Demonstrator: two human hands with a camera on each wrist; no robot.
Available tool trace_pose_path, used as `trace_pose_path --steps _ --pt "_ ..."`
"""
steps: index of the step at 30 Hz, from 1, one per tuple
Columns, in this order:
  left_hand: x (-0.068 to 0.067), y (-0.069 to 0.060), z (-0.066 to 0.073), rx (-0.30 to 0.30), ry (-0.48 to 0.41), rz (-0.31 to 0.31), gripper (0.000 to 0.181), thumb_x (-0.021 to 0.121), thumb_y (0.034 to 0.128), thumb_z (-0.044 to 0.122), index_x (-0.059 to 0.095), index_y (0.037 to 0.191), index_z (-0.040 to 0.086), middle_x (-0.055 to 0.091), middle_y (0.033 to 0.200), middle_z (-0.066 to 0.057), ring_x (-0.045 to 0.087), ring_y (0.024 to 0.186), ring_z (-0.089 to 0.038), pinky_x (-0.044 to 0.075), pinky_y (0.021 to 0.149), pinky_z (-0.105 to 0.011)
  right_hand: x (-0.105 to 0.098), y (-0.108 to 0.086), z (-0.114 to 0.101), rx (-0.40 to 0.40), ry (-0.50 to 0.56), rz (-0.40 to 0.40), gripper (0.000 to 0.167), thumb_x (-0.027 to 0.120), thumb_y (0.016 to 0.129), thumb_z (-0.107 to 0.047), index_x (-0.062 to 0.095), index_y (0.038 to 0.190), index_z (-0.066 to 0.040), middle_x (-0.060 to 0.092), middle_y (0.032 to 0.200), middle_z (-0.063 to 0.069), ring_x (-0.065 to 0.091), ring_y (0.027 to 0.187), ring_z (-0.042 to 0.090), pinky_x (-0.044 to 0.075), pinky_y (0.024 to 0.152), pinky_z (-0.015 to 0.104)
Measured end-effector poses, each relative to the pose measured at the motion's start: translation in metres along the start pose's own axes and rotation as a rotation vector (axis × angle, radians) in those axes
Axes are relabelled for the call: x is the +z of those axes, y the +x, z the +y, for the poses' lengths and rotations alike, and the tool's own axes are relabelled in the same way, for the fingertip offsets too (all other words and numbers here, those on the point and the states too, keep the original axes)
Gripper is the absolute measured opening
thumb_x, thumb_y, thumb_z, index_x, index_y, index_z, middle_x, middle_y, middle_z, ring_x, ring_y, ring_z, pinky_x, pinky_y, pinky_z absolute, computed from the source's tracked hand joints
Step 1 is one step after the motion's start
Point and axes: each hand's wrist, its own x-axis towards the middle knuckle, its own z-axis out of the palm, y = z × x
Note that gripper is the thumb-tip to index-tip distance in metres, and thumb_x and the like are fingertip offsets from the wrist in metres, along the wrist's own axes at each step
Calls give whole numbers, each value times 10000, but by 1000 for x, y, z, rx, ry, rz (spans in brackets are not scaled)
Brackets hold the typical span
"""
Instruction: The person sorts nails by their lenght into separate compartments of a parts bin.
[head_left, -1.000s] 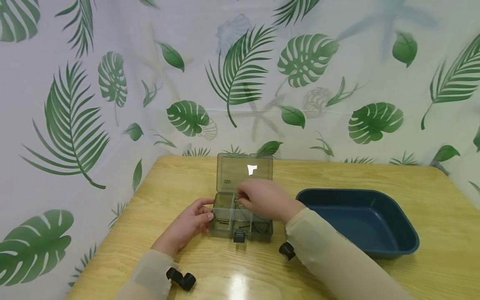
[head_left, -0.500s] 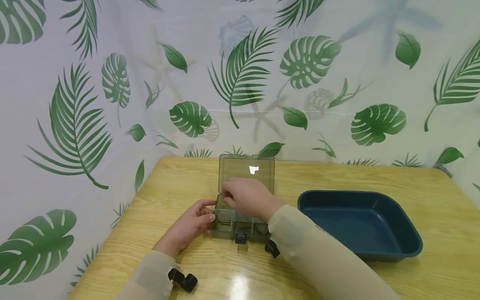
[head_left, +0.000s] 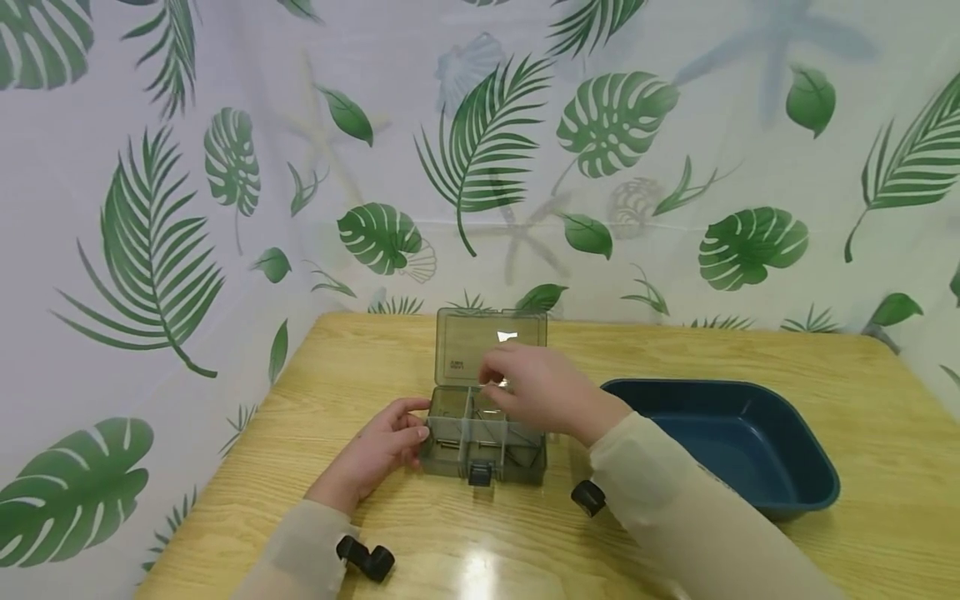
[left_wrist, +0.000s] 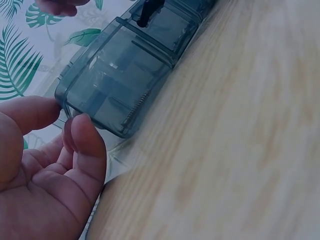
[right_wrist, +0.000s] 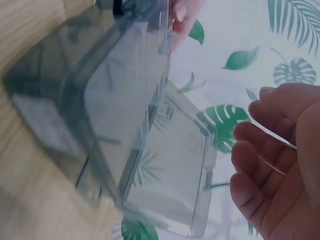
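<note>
A smoky clear compartment box (head_left: 525,472) stands on the table with its lid (head_left: 465,342) raised at the back. My left hand (head_left: 386,437) holds the box's left side; in the left wrist view, thumb and fingers (left_wrist: 87,132) grip its corner. Over the box's back right part hovers my right hand (head_left: 543,387), fingers loosely bent, with nothing visible between them. The right wrist view has these fingers (right_wrist: 245,155) apart from the box. Thin screws (head_left: 448,443) lie in several compartments, and one threaded screw (left_wrist: 135,110) shows through the wall.
A dark blue basin (head_left: 817,467) stands right of the box, partly behind the right sleeve (head_left: 675,483). The wooden table (head_left: 420,533) meets a leaf-printed cloth (head_left: 637,250) at the back. A black latch (head_left: 480,473) sits on the box's front.
My right hand shifted left over the box's back left compartment, then came back right and rose a little. The left hand and the box have stayed in place.
</note>
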Motion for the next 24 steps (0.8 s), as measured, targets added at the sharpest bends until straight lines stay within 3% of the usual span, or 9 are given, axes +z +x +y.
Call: trace_pose_path --steps 10,17,20,24 --pt "8 -1 -3 -8 9 17 490 566 1027 60 402 1485 -2 511 1027 -91 502 841 -193 533 675 -324 -18 -37 27 26 37 47 90 680 985 -247 679 1067 -210 643 1031 -79 645 944 160 544 799 385" --pt "8 0 3 -10 15 68 486 572 1014 50 426 1475 12 519 1044 -100 507 821 -188 532 659 -327 -21 -48 43 98 80 57 176 664 995 -262 693 1147 -177 661 1114 -29 638 927 170 553 813 391" --pt "6 5 10 -28 29 109 497 565 1021 60 417 1495 24 525 1113 -123 519 857 -199 505 675 -316 -18 -49 50 161 143 42 264 647 1004 -265 669 1237 -142 657 1200 23 625 929 168 549 790 389" --pt "7 16 28 -31 98 167 527 543 1061 187 374 1548 78 494 1346 -158 541 1045 -247 505 799 -357 -13 -46 58 261 273 38 446 615 1018 -272 557 1415 -77 600 1347 93 628 1030 223 552 777 412"
